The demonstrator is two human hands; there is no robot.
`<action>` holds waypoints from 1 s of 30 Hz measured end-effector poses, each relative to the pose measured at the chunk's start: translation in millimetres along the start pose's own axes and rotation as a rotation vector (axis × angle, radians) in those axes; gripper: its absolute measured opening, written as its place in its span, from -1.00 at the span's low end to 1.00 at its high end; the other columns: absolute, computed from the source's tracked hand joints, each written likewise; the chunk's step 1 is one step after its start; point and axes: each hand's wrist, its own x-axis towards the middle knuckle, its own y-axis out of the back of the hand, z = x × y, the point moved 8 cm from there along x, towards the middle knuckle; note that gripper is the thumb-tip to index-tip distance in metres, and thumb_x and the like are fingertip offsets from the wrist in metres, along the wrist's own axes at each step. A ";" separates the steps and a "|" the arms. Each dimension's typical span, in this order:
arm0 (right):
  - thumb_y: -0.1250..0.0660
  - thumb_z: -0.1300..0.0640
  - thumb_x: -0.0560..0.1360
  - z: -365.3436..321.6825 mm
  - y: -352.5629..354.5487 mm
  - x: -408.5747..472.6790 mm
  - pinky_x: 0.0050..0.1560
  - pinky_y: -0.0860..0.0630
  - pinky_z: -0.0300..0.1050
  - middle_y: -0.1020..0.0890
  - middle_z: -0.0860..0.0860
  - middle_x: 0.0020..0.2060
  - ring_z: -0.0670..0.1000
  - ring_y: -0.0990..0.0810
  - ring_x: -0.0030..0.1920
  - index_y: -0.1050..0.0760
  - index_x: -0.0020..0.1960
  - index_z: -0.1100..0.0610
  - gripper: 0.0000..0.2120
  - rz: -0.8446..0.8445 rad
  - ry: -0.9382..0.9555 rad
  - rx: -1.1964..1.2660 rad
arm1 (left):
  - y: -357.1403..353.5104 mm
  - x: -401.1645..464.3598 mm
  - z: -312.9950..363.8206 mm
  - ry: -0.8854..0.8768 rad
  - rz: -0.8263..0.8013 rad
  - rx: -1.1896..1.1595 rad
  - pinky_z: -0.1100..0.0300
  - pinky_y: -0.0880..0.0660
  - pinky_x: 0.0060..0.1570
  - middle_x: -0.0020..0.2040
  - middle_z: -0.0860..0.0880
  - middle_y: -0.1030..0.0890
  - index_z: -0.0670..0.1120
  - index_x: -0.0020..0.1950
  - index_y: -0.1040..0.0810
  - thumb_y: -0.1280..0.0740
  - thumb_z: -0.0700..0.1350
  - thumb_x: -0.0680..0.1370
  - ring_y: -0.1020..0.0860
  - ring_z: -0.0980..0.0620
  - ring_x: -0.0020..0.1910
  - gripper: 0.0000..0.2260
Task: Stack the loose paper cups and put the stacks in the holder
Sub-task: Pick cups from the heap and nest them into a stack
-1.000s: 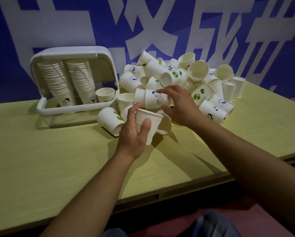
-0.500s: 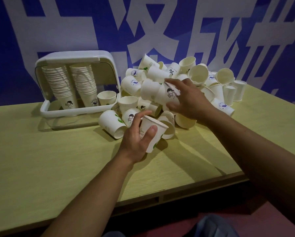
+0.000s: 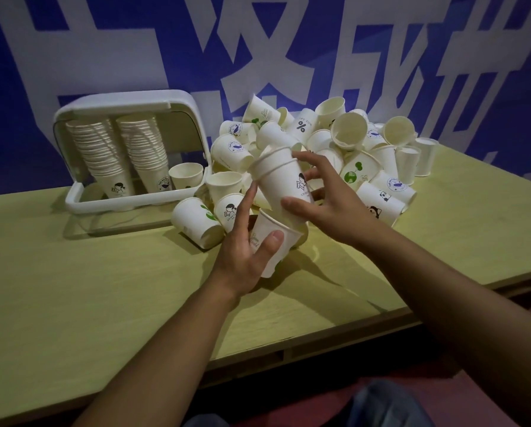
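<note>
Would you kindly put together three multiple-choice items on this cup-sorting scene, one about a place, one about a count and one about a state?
1. Where does the white holder stand relative to the pile of loose cups?
A. left of it
B. right of it
C. in front of it

2. How many tall stacks of cups stand in the holder?
A. one
B. two
C. four

3. What is the left hand doing?
A. lying flat on the table
B. gripping a single paper cup
C. hanging empty

Answers:
1 A, the holder sits at the left end of the table, the pile to its right.
2 B, two tall stacks stand side by side, with one lone cup beside them.
3 B, thumb and fingers wrap the cup while the right hand brings a short nested stack toward it.
</note>
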 end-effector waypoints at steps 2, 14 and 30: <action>-0.48 -0.11 0.45 0.4 -3.7 -4.7 -0.04 -0.65 -0.02 -0.40 -0.14 0.15 -0.06 -0.60 0.00 -0.14 0.46 -0.28 -0.28 0.011 -0.014 0.021 | 0.8 -0.3 0.0 0.000 0.004 -0.003 -0.20 -0.57 0.19 0.41 -0.06 -0.53 0.54 0.48 0.02 -0.35 0.31 0.43 -0.61 0.03 0.26 -0.25; -0.47 -0.07 0.47 0.5 -9.9 -9.9 0.00 -0.65 0.06 -0.43 -0.21 0.11 -0.06 -0.62 -0.02 -0.25 0.42 -0.32 -0.38 0.040 -0.027 0.116 | 2.5 -2.5 -0.1 -0.025 0.045 0.013 -0.13 -0.62 0.09 0.37 0.02 -0.55 0.50 0.50 0.07 -0.46 0.27 0.37 -0.64 0.09 0.17 -0.11; -0.32 -0.05 0.56 52.0 -25.5 -16.6 0.31 -0.28 0.05 -0.46 0.04 0.25 0.11 -0.33 0.32 -0.48 0.34 -0.17 -0.65 0.020 -0.127 -0.417 | 39.4 -1.8 -0.1 -0.060 0.412 0.051 -0.11 -0.62 -0.01 0.20 0.17 -0.53 0.42 0.27 -0.27 -0.36 0.28 0.43 -0.63 -0.05 0.06 -0.54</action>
